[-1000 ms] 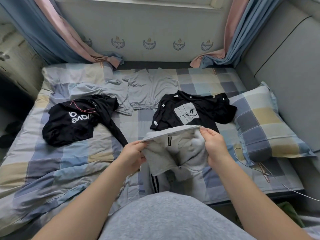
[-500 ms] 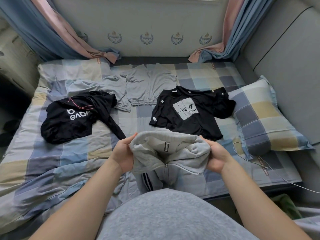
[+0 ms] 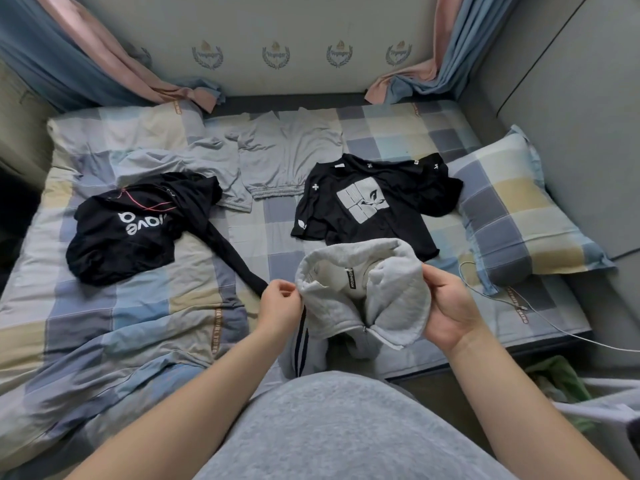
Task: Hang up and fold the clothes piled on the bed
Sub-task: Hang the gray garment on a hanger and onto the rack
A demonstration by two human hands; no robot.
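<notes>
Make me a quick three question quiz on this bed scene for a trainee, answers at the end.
1. True or false: the left hand and the right hand both hold the grey zip hoodie.
2. The black printed T-shirt lies: A) beside the checked pillow; B) hanging up; C) in a folded stack.
3. Fill in: a white ___ trails across the near right corner of the bed.
Key: 1 true; 2 A; 3 cable.

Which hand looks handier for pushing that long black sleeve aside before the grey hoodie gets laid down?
Probably the left. The left hand is right next to the end of the black sleeve and only pinches the edge of the grey hoodie; the right hand grips it on the far side.
</notes>
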